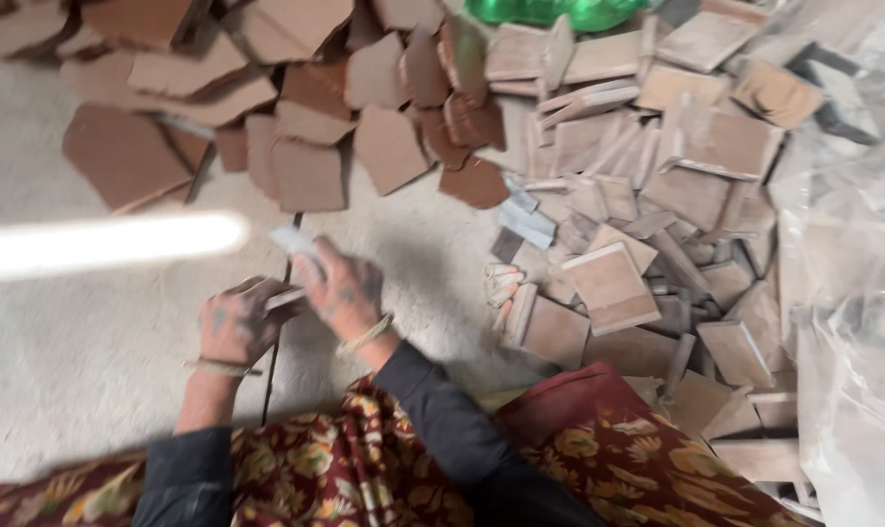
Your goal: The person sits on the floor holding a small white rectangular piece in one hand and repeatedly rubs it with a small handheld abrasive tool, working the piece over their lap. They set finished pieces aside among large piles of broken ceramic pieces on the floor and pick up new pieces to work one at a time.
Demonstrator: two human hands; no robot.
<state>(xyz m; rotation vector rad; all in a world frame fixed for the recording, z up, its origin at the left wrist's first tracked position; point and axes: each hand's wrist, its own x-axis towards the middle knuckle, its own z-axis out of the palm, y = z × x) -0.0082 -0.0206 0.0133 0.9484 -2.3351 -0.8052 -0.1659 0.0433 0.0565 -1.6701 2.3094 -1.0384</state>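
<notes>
The left hand is curled shut around one end of a small flat piece, and the right hand closes over its other end, with a pale scrap sticking up from its fingers; blur hides exactly what that scrap is. Both hands hover over the pale floor, near the middle. Far off lies a heap of brown tiles, and to the right a pile of lighter wooden blocks. Clear plastic sheeting covers the right edge.
</notes>
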